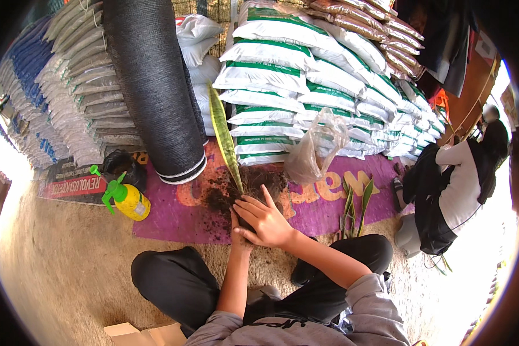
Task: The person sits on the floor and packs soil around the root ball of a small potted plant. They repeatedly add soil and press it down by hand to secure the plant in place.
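Note:
A single snake plant (224,135) with one long yellow-edged green leaf stands tilted in front of me, its roots in dark soil. My left hand (240,236) is around the soil-covered base; most of its fingers are hidden. Over it lies my right hand (265,221), fingers stretched out and apart, its palm against the dark clump. Loose soil (218,199) is scattered around both hands on a purple banner (167,216), and a darker heap (271,179) lies just beyond them.
A yellow spray bottle (132,202) and a black plastic bag (124,167) sit at left. A clear plastic bag (317,153) leans on stacked white sacks (268,78). More snake plants (356,210) are by my right knee. A black roll (150,86) stands upright. Another person (455,179) crouches at right.

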A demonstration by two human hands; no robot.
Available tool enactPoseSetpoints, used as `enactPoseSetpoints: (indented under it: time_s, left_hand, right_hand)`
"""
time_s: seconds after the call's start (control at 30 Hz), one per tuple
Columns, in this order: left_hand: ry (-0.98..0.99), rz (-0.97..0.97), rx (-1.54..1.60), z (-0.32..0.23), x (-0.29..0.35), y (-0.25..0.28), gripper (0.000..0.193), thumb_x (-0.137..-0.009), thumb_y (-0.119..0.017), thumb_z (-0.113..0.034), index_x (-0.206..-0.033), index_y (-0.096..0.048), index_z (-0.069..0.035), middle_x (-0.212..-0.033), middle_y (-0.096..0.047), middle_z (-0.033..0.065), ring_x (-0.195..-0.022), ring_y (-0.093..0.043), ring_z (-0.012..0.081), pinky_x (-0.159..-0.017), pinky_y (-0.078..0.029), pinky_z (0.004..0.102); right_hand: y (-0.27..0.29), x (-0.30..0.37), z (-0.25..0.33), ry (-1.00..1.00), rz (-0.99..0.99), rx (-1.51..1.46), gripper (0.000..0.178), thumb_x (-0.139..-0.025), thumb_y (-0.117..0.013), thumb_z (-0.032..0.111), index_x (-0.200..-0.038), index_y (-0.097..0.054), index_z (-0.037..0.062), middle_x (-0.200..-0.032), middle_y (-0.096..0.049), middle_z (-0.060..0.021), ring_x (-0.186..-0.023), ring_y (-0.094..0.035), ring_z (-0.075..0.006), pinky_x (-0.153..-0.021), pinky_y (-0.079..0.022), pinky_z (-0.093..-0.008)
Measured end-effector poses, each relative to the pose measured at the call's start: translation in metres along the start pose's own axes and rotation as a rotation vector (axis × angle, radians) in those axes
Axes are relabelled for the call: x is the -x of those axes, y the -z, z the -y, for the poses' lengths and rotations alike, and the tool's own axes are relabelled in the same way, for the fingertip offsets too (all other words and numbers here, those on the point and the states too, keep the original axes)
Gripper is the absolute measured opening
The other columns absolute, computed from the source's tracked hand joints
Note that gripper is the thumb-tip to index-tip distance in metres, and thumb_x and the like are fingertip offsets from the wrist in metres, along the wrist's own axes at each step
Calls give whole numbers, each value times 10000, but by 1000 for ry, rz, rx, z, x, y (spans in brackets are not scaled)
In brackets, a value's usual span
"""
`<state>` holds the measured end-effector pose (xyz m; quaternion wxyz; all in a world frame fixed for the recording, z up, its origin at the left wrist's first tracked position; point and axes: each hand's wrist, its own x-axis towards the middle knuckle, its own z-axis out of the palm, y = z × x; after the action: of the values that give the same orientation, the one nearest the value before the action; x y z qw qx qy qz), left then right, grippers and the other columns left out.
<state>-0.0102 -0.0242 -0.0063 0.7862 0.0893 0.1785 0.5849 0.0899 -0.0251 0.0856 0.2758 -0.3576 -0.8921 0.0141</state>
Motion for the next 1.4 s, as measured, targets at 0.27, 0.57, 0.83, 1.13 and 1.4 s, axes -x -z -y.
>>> enactPoseSetpoints:
  time_s: [0.27,0.57,0.83,1.13,1.4]
  left_hand:
    - [-138,10,-81,2,-4,-8,640,-932,-257,-581,-1312,-414,-91,-1276,-492,122,-1163,-485,273,-996,-398,423]
    - [-78,-190,-177,3,6,-27,610,-912,-367,-571,-1280,-447,-90,-1221,-520,119,-1099,-525,267,-921,-455,423]
    - [-83,-188,-142,1,8,-25,582,-912,-413,-540,-1280,-447,-90,-1252,-499,112,-1117,-512,262,-924,-450,417]
    - [-64,-6,28,-5,2,-15,573,-922,-386,-527,-1277,-457,-82,-1243,-510,106,-1122,-511,256,-950,-430,412]
    - [-46,-10,83,12,-4,-1,552,-946,-337,-492,-1322,-411,-94,-1293,-472,97,-1178,-470,240,-998,-386,390]
  right_hand:
    - [25,10,1,-351,-261,-356,359,-887,-506,241,-1171,-561,29,-1175,-563,-142,-1133,-508,-310,-1064,-152,-534]
    - [25,24,-29,-753,-682,-1348,308,-809,-599,-30,-1080,-505,82,-735,-460,46,-661,-416,-59,-617,-350,-216]
    - [26,20,-35,-577,-772,-2059,344,-825,-548,88,-1147,-438,36,-716,-396,-22,-733,-378,-153,-760,-324,-294]
    - [4,19,-31,-570,-531,-983,350,-830,-502,131,-1146,-538,-16,-1187,-535,-140,-1142,-471,-229,-1009,-314,-348]
    - [-22,27,-10,-346,-340,-573,440,-938,-407,276,-1214,-504,-53,-1282,-494,-211,-1260,-401,-336,-1052,-282,-418]
